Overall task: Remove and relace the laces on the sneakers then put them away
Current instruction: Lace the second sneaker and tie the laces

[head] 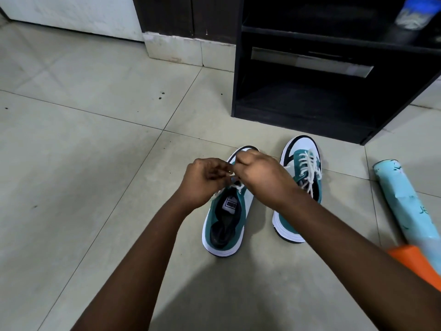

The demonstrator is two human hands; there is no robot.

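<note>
Your two hands meet just above the front half of the left sneaker [226, 211], which sits flat on the tiled floor [83, 144] with its toe pointing toward the black shelf unit [322, 75]. Your left hand [205, 180] has its fingers curled in, and they pinch the white lace [235, 185] close to the tongue of that sneaker. Your right hand [260, 177] has its fingers curled too, and it grips the same lace higher up, over the toe end. The lace runs between both sets of fingers and touches them. How far this lace goes through the holes is hidden under your hands.

The right sneaker [299, 185] stands on the floor just beside the left sneaker, on its right side, and nearer to the shelf unit's open bottom. Its white lace is threaded in crosses and hangs loose on top. No fingers touch it.

To the right of the right sneaker a light blue roll [403, 201] lies on the floor. An orange thing [415, 259] covers its near end.
</note>
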